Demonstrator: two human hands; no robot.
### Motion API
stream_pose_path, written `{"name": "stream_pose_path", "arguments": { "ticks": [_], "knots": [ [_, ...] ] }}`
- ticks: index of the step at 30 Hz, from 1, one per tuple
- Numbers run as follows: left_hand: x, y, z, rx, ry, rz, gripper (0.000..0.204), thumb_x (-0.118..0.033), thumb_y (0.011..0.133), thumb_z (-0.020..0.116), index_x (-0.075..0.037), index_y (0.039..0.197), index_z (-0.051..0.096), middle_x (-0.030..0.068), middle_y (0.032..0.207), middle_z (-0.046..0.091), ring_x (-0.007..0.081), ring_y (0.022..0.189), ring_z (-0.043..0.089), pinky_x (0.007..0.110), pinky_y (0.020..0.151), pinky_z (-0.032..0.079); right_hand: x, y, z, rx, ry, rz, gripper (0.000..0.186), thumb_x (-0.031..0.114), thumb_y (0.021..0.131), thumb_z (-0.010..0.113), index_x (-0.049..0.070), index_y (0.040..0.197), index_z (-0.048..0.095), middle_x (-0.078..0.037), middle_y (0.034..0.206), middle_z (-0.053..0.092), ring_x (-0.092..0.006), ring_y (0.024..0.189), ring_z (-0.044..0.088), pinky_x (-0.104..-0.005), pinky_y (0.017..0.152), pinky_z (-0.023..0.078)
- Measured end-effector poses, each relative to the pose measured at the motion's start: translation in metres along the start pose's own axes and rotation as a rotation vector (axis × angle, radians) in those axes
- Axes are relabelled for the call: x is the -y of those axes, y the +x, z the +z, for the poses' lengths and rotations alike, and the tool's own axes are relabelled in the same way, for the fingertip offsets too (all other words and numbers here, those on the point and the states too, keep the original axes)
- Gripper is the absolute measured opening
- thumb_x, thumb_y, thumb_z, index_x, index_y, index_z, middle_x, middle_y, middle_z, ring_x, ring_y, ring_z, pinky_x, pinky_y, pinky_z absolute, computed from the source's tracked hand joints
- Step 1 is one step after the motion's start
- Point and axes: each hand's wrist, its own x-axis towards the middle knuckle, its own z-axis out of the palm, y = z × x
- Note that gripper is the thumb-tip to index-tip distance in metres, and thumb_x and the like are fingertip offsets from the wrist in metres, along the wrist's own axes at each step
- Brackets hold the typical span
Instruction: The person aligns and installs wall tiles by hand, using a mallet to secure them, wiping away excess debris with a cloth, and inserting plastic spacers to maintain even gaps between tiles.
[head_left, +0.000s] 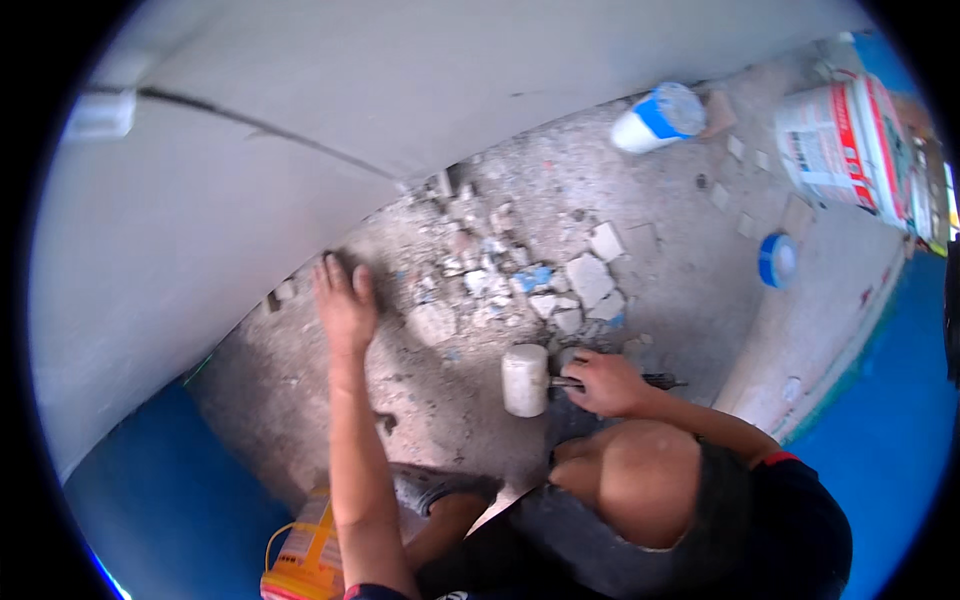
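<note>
My left hand [345, 308] reaches out to the foot of the pale wall [250, 230], its fingers straight and its thumb apart. It holds nothing; whether the fingertips press on the wall or the floor I cannot tell. Beside my raised knee, my right hand [606, 382] is closed round the handle of a mallet with a pale, barrel-shaped head [525, 382]. The dark handle sticks out past the hand to the right. Between and beyond my hands lies a heap of broken tile and mortar pieces [485, 285], some with blue patches.
A white and blue cylinder [655, 118] stands by the wall at the back. At the right are a white and red bucket [825, 145] and a roll of blue tape [775, 261]. A yellow-handled bucket [303, 550] sits at lower left. Blue surfaces [165, 475] flank both sides.
</note>
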Motion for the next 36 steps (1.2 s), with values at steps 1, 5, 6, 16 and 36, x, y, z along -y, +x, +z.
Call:
{"name": "stream_pose_path", "arguments": {
  "ticks": [1, 5, 6, 16, 36],
  "knots": [
    [0.005, 0.003, 0.001, 0.026, 0.026, 0.012, 0.064, -0.042, 0.099, 0.046, 0.007, 0.14, 0.04, 0.0286, 0.142, 0.043, 0.04, 0.137, 0.035, 0.044, 0.113, 0.029, 0.0, -0.002, -0.001, -0.038, 0.054, -0.014, 0.024, 0.023, 0.08, 0.07, 0.007, 0.096, 0.063, -0.016, 0.101, 0.061, -0.0367, 0.084, 0.063, -0.0466, 0.072, 0.052],
    [-0.016, -0.001, -0.008, 0.09, -0.252, -0.063, 0.066, -0.045, 0.1, 0.042, 0.007, 0.14, 0.041, 0.0284, 0.14, 0.046, 0.0402, 0.134, 0.04, 0.044, 0.112, 0.032, -0.022, -0.03, -0.004, -0.447, 0.294, -0.013, 0.025, 0.02, 0.079, 0.072, 0.003, 0.095, 0.065, -0.016, 0.086, 0.061, -0.0341, 0.075, 0.061, -0.0425, 0.066, 0.049],
    [-0.035, -0.005, -0.027, 0.214, -0.381, -0.131, 0.066, -0.046, 0.1, 0.043, 0.007, 0.139, 0.041, 0.0281, 0.139, 0.047, 0.0397, 0.133, 0.042, 0.043, 0.111, 0.033, -0.027, -0.037, -0.011, -0.511, 0.342, 0.109, 0.025, 0.019, 0.078, 0.073, 0.001, 0.093, 0.064, -0.016, 0.083, 0.06, -0.0337, 0.073, 0.059, -0.0409, 0.066, 0.047],
    [-0.099, -0.031, -0.07, 0.144, -0.569, -0.097, 0.021, -0.007, 0.091, 0.058, 0.0, 0.109, 0.066, 0.0117, 0.065, 0.061, 0.0159, 0.057, 0.054, 0.032, 0.058, 0.046, -0.171, -0.097, -0.026, -1.062, 0.05, 0.504, 0.022, 0.022, 0.082, 0.07, 0.002, 0.089, 0.063, -0.015, 0.083, 0.06, -0.035, 0.075, 0.059, -0.0434, 0.067, 0.047],
    [-0.153, -0.049, -0.056, 0.194, -0.575, 0.165, 0.012, -0.006, 0.081, 0.07, -0.002, 0.091, 0.063, 0.0146, 0.075, 0.063, 0.0297, 0.066, 0.063, 0.038, 0.064, 0.049, -0.308, 0.042, -0.26, -1.099, -0.332, 0.587, 0.056, 0.012, 0.077, 0.063, 0.007, 0.132, 0.053, -0.021, 0.127, 0.057, -0.0364, 0.118, 0.055, -0.0443, 0.1, 0.045]
  ]
}}
